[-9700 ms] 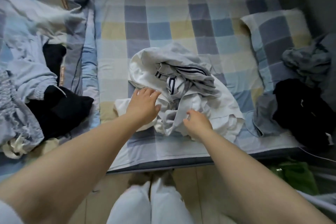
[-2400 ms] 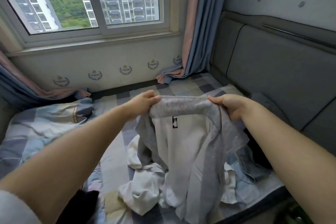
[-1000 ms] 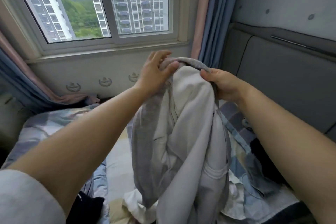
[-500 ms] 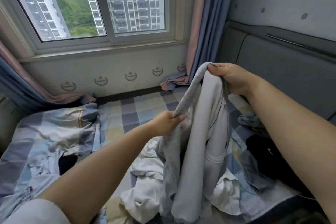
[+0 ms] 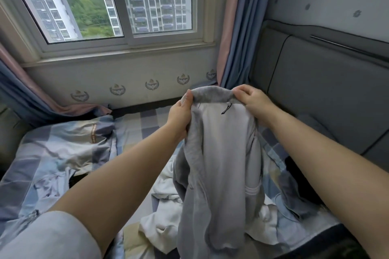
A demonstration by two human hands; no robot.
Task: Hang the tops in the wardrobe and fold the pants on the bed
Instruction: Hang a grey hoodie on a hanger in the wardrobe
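So right now I've got the grey garment [image 5: 219, 153] held up in the air over the bed [image 5: 134, 124], both hands on its top band. My left hand [image 5: 181, 115] is pinching the left end of that band, thumb up front and fingers curled behind. My right hand [image 5: 252, 101] is curled over the right end, knuckles toward me. The rest of the fabric hangs down bunched and twisted, and its bottom reaches the white clothes [image 5: 166, 227] piled on the mattress.

Honestly I can't tell yet whether it's a top or a pair of pants. The band looks like a ribbed waistband or a collar, with a little dark tag [image 5: 226, 109] just below it. So the move I'd make here is to spread my hands apart along the band until it's taut, then give it a shake so the folds drop out and the shape shows itself.

If it's pants, I'd lay them flat on a bare bit of the checked sheet, not on the pile. If it's a top, it goes to the wardrobe, which isn't in view. There's also a dark garment [image 5: 299, 176] on the right, near the headboard [image 5: 326, 94].
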